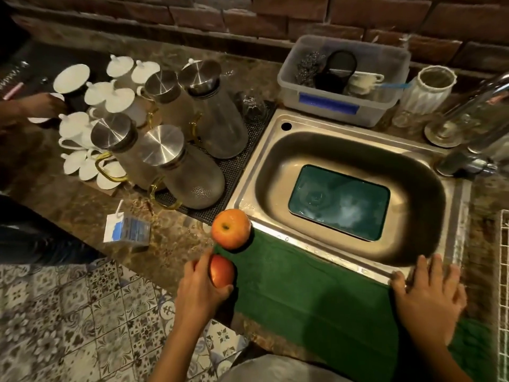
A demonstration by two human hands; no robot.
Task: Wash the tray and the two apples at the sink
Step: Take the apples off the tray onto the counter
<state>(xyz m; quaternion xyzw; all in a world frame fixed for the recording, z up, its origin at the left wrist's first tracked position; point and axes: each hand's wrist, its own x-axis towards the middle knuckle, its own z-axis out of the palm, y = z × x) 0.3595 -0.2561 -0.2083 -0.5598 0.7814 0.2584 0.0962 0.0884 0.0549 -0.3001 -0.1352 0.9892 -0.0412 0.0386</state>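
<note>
A dark green tray (pixel 340 201) lies flat in the bottom of the steel sink (pixel 264 172), with water or suds on it. One red-orange apple (pixel 231 228) sits on the green cloth (pixel 311 293) at the sink's front left corner. My left hand (pixel 201 290) grips a second apple (pixel 220 271) just in front of the first. My right hand (pixel 429 296) rests flat with fingers spread on the cloth and the sink's front right rim.
Lidded glass jugs (pixel 181 166) and white cups (pixel 80 133) crowd the counter left of the sink. A small carton (pixel 128 228) lies near the apples. Behind the sink stands a plastic tub (pixel 341 81); the tap (pixel 468 161) is at right. Another person's hand (pixel 41 106) is far left.
</note>
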